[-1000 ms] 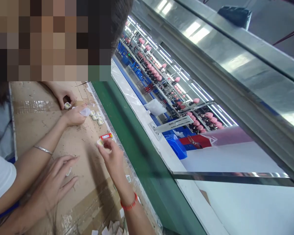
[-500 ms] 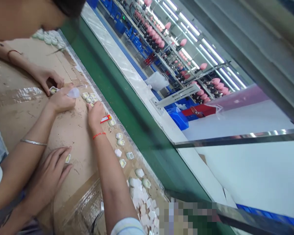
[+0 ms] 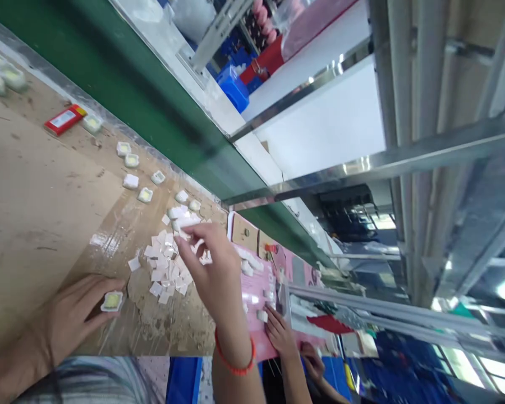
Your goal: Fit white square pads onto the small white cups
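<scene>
worktop (image 3: 46, 185) = brown cardboard, smudged & flecked w/ bits; a strip of shiny packing tape (image 3: 105, 241) runs across it, and the part nr the wearer looks rough & crusty. along the far side runs a dark green conveyor belt (image 3: 151, 101), edged by a pale ledge (image 3: 219, 104). past that: blue bin (image 3: 233, 87), white panel (image 3: 324, 123) in a metal frame, pink bundles (image 3: 263, 22) up top. right side of view = more metal bars & windows, blurry. a co-worker's hand (image 3: 280, 331) is at a pink printed sheet (image 3: 252, 286) on the r., fingers at a small white block (image 3: 262, 316); a 2nd hand (image 3: 313, 359) is nr it, grip can't be told.

wearer's l. hand (image 3: 78, 308) lies low on the cardboard, thumb & forefinger pinching a white-rimmed piece w/ yellow centre (image 3: 111, 301), yellow face up, btwn the two digits. r. hand (image 3: 212, 266) is over the heap of white square chips (image 3: 168, 266), thumb & forefinger tips close together; can't tell if a chip is btwn them. red band (image 3: 239, 370) on that wrist. the pinched piece is left of the heap, well apart from the r. hand. more yellow-centred pieces (image 3: 145, 194) sit in a loose row along the far edge, beyond both hands, up to a red & yellow packet (image 3: 65, 119), w/ a cluster (image 3: 0, 76) in the upper l. corner.
</scene>
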